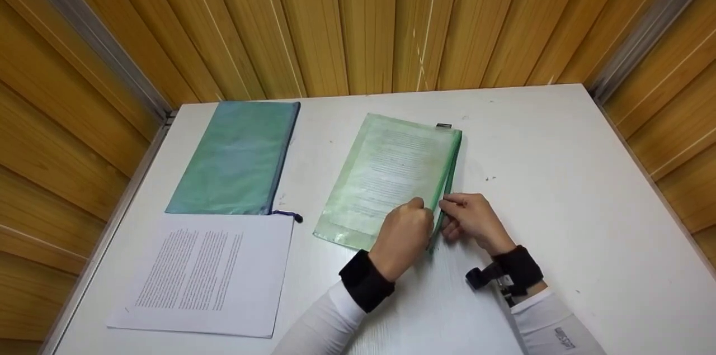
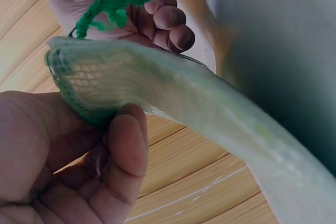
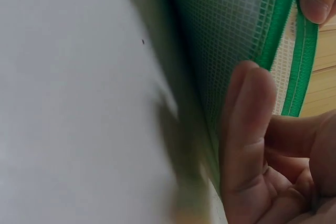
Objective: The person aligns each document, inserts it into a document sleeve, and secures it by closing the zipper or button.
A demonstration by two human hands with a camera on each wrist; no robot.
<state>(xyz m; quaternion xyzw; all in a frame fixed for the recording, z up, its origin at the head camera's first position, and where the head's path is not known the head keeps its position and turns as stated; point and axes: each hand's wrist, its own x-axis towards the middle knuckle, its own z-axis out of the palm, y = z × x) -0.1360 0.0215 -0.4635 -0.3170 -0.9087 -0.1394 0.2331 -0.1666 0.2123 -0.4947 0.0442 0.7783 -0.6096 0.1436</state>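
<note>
A light green mesh zip pouch (image 1: 391, 176) with a printed sheet inside lies on the white table (image 1: 559, 176). My left hand (image 1: 419, 212) grips its near right corner, thumb (image 2: 126, 156) pressed on the mesh (image 2: 89, 77). My right hand (image 1: 450, 204) pinches the green zipper edge (image 3: 302, 66) just beside it, thumb (image 3: 247, 129) against the mesh (image 3: 231, 30). A green braided pull cord (image 2: 110, 6) lies across the right hand's curled fingers (image 2: 168, 22). The corner is lifted slightly off the table.
A teal zip pouch (image 1: 238, 156) with a dark cord lies at the back left. In front of it rests a printed paper sheet (image 1: 201, 274). Wooden panel walls (image 1: 363, 19) enclose the table on three sides. Bare tabletop stretches to the right.
</note>
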